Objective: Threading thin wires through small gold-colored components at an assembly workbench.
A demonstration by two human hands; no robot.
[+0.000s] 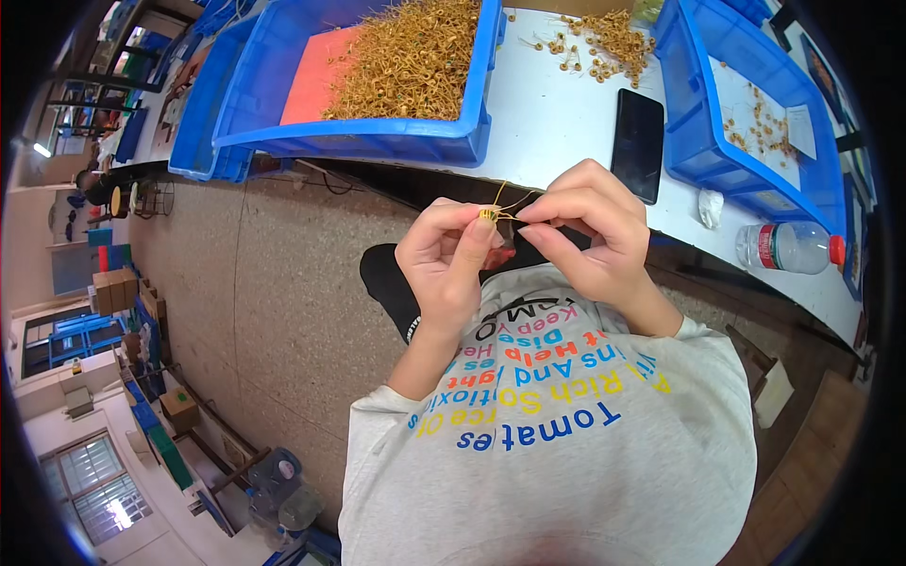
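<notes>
Close to my body, at the table's front edge, my left hand (445, 255) pinches a small yellow ring-shaped wire coil (488, 214) between thumb and fingertip. Thin golden wire leads (513, 204) stick out of the coil, one upward and others to the right. My right hand (604, 226) is closed in a pinch at the ends of those leads, thumb against forefinger. Beyond my hands, a blue bin (377, 146) holds a large heap of similar coils (411, 71) next to a pinkish-red sheet (316, 77).
More loose coils (613, 42) lie on the white table (543, 123). A black phone (638, 141) lies right of centre. Another blue bin (694, 113) at right holds scattered coils. Near it are crumpled white paper (710, 208) and a clear bottle (793, 247) with a red cap, lying on its side.
</notes>
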